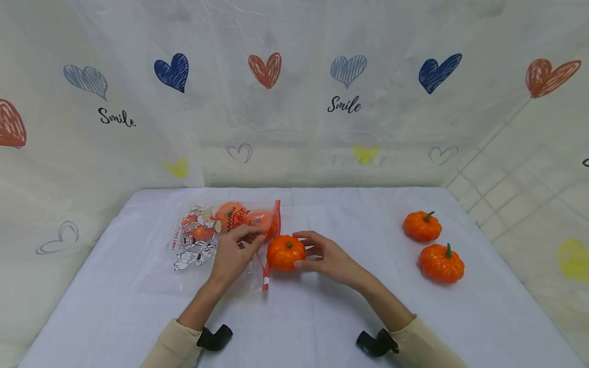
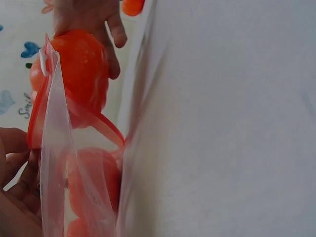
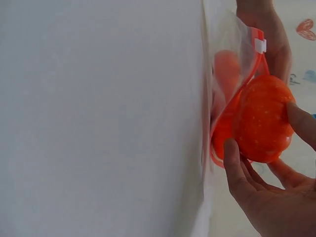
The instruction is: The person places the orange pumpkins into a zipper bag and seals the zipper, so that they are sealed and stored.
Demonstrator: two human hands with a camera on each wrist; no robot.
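A clear zip bag (image 1: 195, 255) with cartoon print and a red zip edge lies on the left half of the table. Several orange toy pumpkins (image 1: 228, 213) show through its plastic. My left hand (image 1: 232, 255) pinches the red-edged rim at the bag's mouth, holding it apart in the left wrist view. In my right hand (image 1: 332, 259) is an orange toy pumpkin (image 1: 286, 254) with a green stem, gripped from its right side by fingers and thumb. That pumpkin (image 3: 264, 116) is right at the open mouth; the right wrist view shows a white slider (image 3: 260, 46) on the zip.
Two more orange pumpkins, one farther back (image 1: 422, 226) and one nearer (image 1: 442, 263), sit on the right side of the white-covered table (image 1: 322, 322). A pale curtain (image 1: 303, 122) printed with hearts hangs behind the table and along its sides.
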